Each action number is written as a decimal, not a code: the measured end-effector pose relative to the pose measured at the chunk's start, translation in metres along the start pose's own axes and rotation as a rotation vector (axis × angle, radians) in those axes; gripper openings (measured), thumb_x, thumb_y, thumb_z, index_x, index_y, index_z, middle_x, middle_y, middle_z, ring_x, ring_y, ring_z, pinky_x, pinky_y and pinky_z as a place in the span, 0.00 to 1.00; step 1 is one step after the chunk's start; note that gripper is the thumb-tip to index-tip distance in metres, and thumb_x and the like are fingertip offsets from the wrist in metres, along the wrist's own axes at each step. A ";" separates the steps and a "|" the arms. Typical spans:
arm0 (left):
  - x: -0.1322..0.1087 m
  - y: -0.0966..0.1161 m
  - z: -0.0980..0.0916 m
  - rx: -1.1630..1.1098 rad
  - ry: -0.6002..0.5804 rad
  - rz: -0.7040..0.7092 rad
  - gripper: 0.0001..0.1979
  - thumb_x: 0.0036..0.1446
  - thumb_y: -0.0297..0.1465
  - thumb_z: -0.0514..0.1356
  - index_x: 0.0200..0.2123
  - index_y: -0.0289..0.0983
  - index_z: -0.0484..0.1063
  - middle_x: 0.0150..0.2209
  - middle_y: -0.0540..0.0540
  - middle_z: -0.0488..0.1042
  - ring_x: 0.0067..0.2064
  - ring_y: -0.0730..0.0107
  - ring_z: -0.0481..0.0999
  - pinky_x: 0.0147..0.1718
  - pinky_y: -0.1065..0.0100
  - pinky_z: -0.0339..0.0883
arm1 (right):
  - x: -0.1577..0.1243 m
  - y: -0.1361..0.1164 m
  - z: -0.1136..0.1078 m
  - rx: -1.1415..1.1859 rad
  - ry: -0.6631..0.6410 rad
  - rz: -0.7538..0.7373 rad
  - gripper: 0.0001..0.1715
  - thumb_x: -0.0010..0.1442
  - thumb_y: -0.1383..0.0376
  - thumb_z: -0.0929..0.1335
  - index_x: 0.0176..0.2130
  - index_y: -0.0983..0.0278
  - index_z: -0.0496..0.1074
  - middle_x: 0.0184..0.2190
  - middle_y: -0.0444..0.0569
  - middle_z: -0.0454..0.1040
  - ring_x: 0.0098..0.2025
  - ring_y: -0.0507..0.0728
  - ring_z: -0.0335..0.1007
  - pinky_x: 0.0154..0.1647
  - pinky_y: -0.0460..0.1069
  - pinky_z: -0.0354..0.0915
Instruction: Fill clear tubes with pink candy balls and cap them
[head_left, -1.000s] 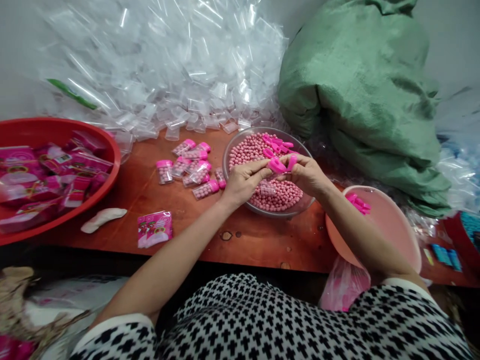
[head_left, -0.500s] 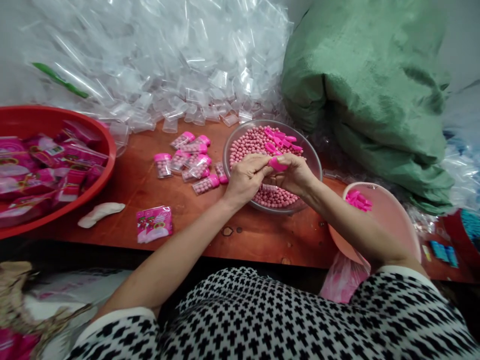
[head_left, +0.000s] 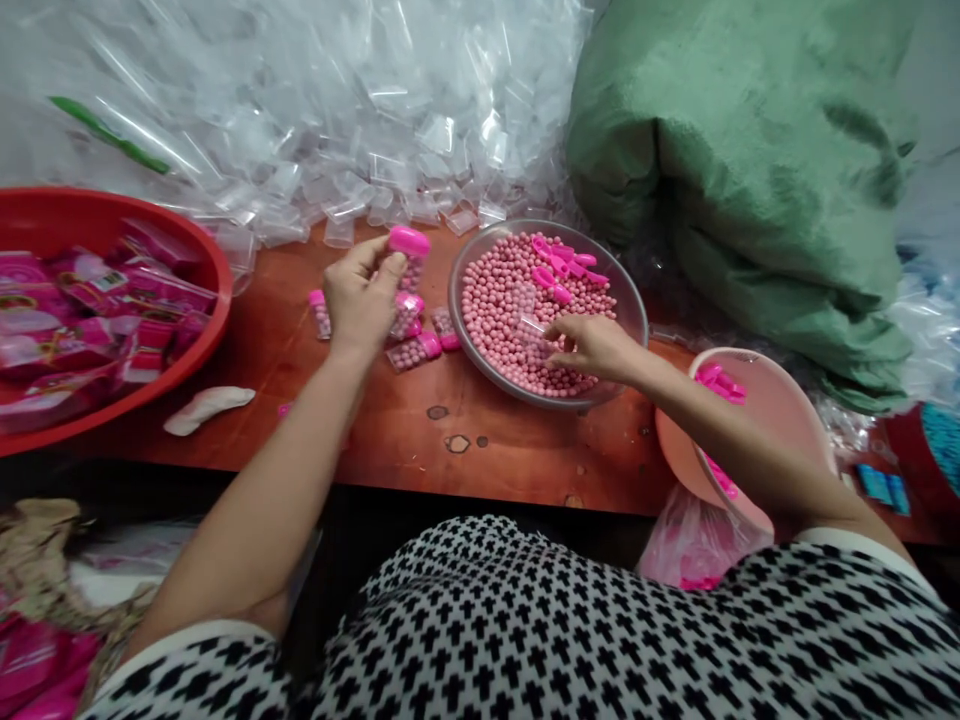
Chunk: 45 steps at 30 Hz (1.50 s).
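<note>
My left hand (head_left: 362, 298) grips a clear tube with a pink cap (head_left: 409, 250) above the wooden table, and pink beads show inside the tube. My right hand (head_left: 592, 347) reaches over a glass bowl (head_left: 634, 290) heaped with pink beads (head_left: 499, 300). Its fingertips are at a clear plastic sleeve (head_left: 531, 333) lying on the beads, but I cannot tell whether they grip it. Several pink clips (head_left: 559, 260) rest on the beads at the bowl's far side. More capped tubes of beads (head_left: 411, 353) lie below my left hand, partly hidden by it.
A red basin (head_left: 97, 198) of pink packets stands at left, beside a white scrap (head_left: 208, 410). Behind lies a heap of clear plastic sleeves (head_left: 300, 130) and a green sack (head_left: 750, 150). A pink basin (head_left: 675, 440) holding pink clips sits at right, above a pink plastic bag (head_left: 697, 545).
My hands have come apart. My left hand has moved left to the table and now holds a capped tube. My right hand stays over the bowl, and the pink piece between my hands is gone.
</note>
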<state>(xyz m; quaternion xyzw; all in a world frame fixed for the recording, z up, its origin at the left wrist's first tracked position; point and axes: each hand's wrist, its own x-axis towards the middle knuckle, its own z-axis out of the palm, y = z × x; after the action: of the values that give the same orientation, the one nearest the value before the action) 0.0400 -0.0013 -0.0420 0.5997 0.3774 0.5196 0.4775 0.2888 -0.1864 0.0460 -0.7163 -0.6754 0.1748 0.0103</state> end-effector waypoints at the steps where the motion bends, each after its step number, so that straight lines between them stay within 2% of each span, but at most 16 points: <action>1: 0.005 -0.013 -0.009 0.114 0.009 0.008 0.14 0.61 0.38 0.68 0.47 0.38 0.80 0.42 0.54 0.82 0.47 0.63 0.77 0.55 0.57 0.66 | 0.000 -0.003 0.005 -0.111 -0.028 0.001 0.16 0.59 0.62 0.74 0.46 0.65 0.75 0.42 0.53 0.80 0.41 0.60 0.75 0.34 0.49 0.59; 3: 0.011 -0.031 -0.019 0.268 0.052 0.054 0.08 0.56 0.33 0.70 0.40 0.40 0.81 0.37 0.52 0.82 0.46 0.59 0.78 0.56 0.53 0.66 | 0.001 -0.009 0.015 -0.232 -0.063 -0.015 0.17 0.61 0.62 0.72 0.49 0.65 0.73 0.48 0.56 0.79 0.43 0.61 0.74 0.32 0.48 0.55; 5: 0.011 -0.036 -0.021 0.326 0.066 0.099 0.09 0.51 0.30 0.72 0.38 0.41 0.81 0.38 0.51 0.81 0.51 0.54 0.76 0.62 0.50 0.60 | 0.005 -0.011 0.020 -0.240 -0.071 -0.046 0.18 0.61 0.61 0.72 0.49 0.66 0.72 0.48 0.58 0.78 0.43 0.61 0.73 0.33 0.49 0.55; 8: -0.002 -0.016 -0.006 0.298 0.018 0.183 0.13 0.54 0.31 0.71 0.43 0.43 0.79 0.48 0.51 0.80 0.61 0.52 0.70 0.68 0.53 0.52 | 0.010 -0.004 0.023 -0.088 -0.064 -0.053 0.17 0.55 0.61 0.76 0.42 0.66 0.72 0.41 0.53 0.78 0.40 0.59 0.71 0.35 0.48 0.56; 12: -0.030 0.039 0.031 0.180 -0.178 0.247 0.16 0.57 0.34 0.68 0.50 0.44 0.78 0.52 0.48 0.79 0.57 0.57 0.74 0.62 0.56 0.63 | 0.013 0.012 0.024 0.398 -0.062 0.061 0.21 0.48 0.58 0.79 0.30 0.62 0.66 0.27 0.41 0.71 0.32 0.54 0.67 0.32 0.47 0.58; 15: -0.048 0.070 0.059 0.212 -0.373 0.240 0.14 0.59 0.33 0.64 0.49 0.40 0.80 0.47 0.45 0.81 0.47 0.60 0.79 0.53 0.59 0.70 | 0.010 0.015 0.023 0.821 -0.009 0.086 0.27 0.45 0.52 0.80 0.28 0.61 0.64 0.25 0.40 0.70 0.31 0.55 0.69 0.31 0.48 0.65; 18: -0.055 0.078 0.080 0.216 -0.591 0.167 0.12 0.59 0.34 0.63 0.45 0.38 0.81 0.41 0.45 0.83 0.43 0.60 0.80 0.50 0.60 0.72 | 0.005 0.007 0.015 1.082 0.070 0.078 0.29 0.40 0.53 0.82 0.30 0.62 0.66 0.26 0.40 0.72 0.29 0.54 0.71 0.31 0.49 0.70; 20: -0.054 0.076 0.090 0.113 -0.658 0.098 0.10 0.59 0.33 0.62 0.40 0.38 0.82 0.42 0.45 0.84 0.44 0.60 0.81 0.51 0.61 0.72 | 0.004 0.005 0.004 1.161 0.095 0.030 0.29 0.38 0.56 0.84 0.32 0.62 0.69 0.27 0.40 0.74 0.30 0.53 0.73 0.35 0.50 0.73; 24: -0.050 0.068 0.100 -0.242 -0.622 -0.211 0.09 0.56 0.35 0.66 0.37 0.36 0.81 0.37 0.46 0.82 0.38 0.65 0.80 0.42 0.63 0.78 | 0.018 0.024 -0.017 1.123 0.080 -0.036 0.26 0.46 0.51 0.81 0.38 0.64 0.75 0.32 0.46 0.78 0.36 0.56 0.77 0.42 0.53 0.74; 27: -0.050 0.068 0.101 -0.455 -0.583 -0.461 0.14 0.48 0.35 0.72 0.38 0.36 0.79 0.35 0.49 0.79 0.34 0.72 0.78 0.35 0.67 0.79 | 0.041 0.039 -0.022 0.704 0.289 0.016 0.17 0.59 0.53 0.73 0.39 0.65 0.77 0.33 0.49 0.78 0.37 0.58 0.76 0.43 0.54 0.71; 29: -0.050 0.071 0.101 -0.524 -0.569 -0.535 0.17 0.44 0.32 0.75 0.39 0.36 0.79 0.37 0.49 0.79 0.35 0.73 0.79 0.36 0.69 0.80 | 0.058 0.039 -0.020 0.303 0.349 0.049 0.12 0.63 0.60 0.70 0.39 0.66 0.78 0.37 0.53 0.79 0.41 0.61 0.75 0.46 0.55 0.68; 31: -0.050 0.073 0.099 -0.551 -0.572 -0.566 0.18 0.42 0.30 0.75 0.39 0.37 0.79 0.38 0.48 0.81 0.36 0.72 0.80 0.37 0.69 0.80 | 0.070 0.032 -0.016 0.005 0.295 0.073 0.12 0.65 0.63 0.67 0.42 0.67 0.79 0.43 0.58 0.79 0.46 0.64 0.74 0.46 0.55 0.67; 34: -0.049 0.072 0.097 -0.550 -0.600 -0.564 0.19 0.44 0.29 0.75 0.41 0.37 0.79 0.42 0.46 0.82 0.39 0.70 0.81 0.40 0.67 0.80 | 0.078 0.022 -0.012 -0.179 0.212 0.094 0.15 0.66 0.62 0.66 0.47 0.66 0.78 0.50 0.62 0.77 0.47 0.66 0.74 0.41 0.54 0.66; 37: -0.049 0.070 0.096 -0.545 -0.615 -0.560 0.16 0.47 0.32 0.74 0.40 0.36 0.79 0.41 0.45 0.82 0.40 0.68 0.82 0.40 0.66 0.80 | 0.076 0.026 -0.012 -0.118 0.268 0.130 0.11 0.62 0.63 0.69 0.42 0.66 0.77 0.45 0.59 0.79 0.44 0.65 0.74 0.40 0.53 0.65; 40: -0.048 0.070 0.099 -0.568 -0.542 -0.560 0.14 0.48 0.32 0.75 0.36 0.35 0.77 0.36 0.47 0.81 0.36 0.70 0.81 0.37 0.68 0.80 | 0.065 0.035 -0.012 0.163 0.386 0.106 0.08 0.58 0.62 0.72 0.36 0.65 0.74 0.32 0.50 0.77 0.36 0.60 0.73 0.38 0.52 0.64; 45: -0.047 0.073 0.103 -0.609 -0.432 -0.563 0.14 0.49 0.30 0.74 0.35 0.35 0.73 0.33 0.52 0.77 0.31 0.76 0.79 0.35 0.71 0.79 | 0.034 0.024 -0.007 0.693 0.443 -0.114 0.24 0.49 0.50 0.79 0.35 0.62 0.71 0.30 0.44 0.74 0.32 0.55 0.70 0.35 0.50 0.67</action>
<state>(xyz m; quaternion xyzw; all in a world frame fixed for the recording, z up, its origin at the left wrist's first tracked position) 0.1299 -0.0834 0.0158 0.4009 0.2475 0.3203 0.8218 0.3147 -0.1540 0.0380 -0.6521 -0.5968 0.2326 0.4055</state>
